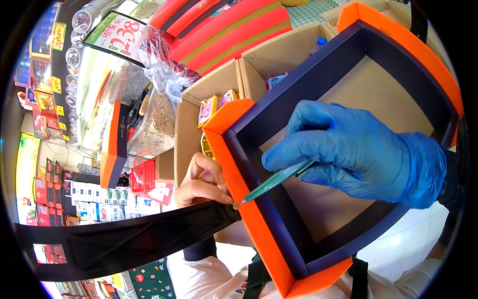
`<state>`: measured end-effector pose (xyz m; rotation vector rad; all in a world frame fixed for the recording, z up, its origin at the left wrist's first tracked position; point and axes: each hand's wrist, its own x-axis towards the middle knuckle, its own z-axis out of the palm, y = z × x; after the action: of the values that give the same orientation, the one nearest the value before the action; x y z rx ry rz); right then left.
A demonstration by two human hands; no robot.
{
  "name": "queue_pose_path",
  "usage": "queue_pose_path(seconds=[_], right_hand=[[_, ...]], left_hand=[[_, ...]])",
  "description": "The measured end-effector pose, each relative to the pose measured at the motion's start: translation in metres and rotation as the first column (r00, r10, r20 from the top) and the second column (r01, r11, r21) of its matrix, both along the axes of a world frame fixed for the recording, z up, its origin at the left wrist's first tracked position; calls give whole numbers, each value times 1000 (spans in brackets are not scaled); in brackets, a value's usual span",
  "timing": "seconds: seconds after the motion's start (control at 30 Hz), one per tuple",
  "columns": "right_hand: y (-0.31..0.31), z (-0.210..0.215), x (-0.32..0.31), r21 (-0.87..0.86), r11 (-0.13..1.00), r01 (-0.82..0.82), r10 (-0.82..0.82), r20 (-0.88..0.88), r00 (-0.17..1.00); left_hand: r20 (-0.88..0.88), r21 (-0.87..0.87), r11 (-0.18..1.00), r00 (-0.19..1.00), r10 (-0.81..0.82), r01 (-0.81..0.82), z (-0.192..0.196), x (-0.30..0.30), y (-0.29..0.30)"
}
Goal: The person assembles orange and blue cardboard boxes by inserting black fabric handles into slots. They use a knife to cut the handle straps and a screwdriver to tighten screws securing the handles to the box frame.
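Fingers [298, 149] of my gloved right hand [358, 154] pinch a green tool [274, 182], tip at the orange box [249, 204] rim, centre frame; my bare left hand [201, 182] curls closed on the black strap [124, 241] beside it. I judge I'm fastening the strap; next wants steady tip pressure.

Box frame [259, 219] interior open; cardboard cartons [209, 94], black strap [124, 239] crowd left.
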<state>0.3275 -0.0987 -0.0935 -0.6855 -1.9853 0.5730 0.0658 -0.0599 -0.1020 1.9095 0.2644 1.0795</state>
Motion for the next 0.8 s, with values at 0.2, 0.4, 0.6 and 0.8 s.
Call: queue_pose_path(seconds=[0.2,0.4,0.6,0.8], right_hand=[[32,0,-15,305,945,-114,51,209,977],[4,13,1,165,986,-23,-37,352,935],[10,21,-2,50,994,-99,83,251,964],[19,30,-7,335,936,-106,-34,387,921]], left_hand=[[-234,130,969,944,234,-208,1,-27,-21],[-187,90,973,956,225,-211,8,-16,-21],[-217,101,956,931,293,-277,8,-14,-24],[-239,76,960,929,281,-271,7,-21,-24]])
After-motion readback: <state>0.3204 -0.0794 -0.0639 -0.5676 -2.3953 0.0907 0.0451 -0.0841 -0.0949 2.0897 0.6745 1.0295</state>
